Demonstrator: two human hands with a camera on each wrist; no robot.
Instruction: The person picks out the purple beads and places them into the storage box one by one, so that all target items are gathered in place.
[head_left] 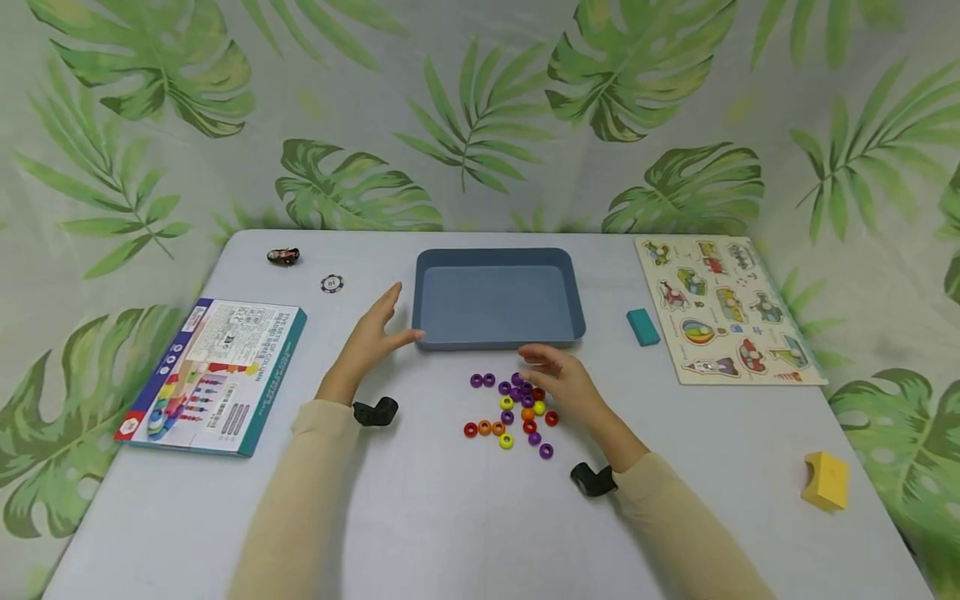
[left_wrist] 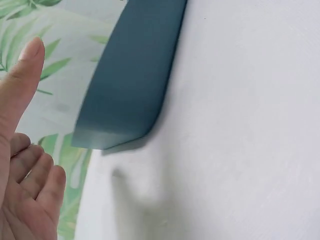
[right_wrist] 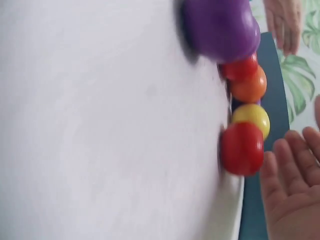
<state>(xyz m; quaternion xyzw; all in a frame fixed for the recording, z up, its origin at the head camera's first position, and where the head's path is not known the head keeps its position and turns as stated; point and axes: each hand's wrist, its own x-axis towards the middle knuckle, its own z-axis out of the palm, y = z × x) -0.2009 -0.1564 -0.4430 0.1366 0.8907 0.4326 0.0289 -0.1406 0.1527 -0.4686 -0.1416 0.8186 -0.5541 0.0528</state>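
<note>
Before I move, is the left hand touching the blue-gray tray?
Apart. The left wrist view shows it: patterned cloth is visible between the left hand, thumb and fingertips included, and the blue-gray tray.

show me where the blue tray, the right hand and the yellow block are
blue tray [head_left: 497,302]: head view, on its bare inside floor
right hand [head_left: 567,389]: head view, on the middle of the hand
yellow block [head_left: 829,481]: head view, on the middle of its visible surface
</note>
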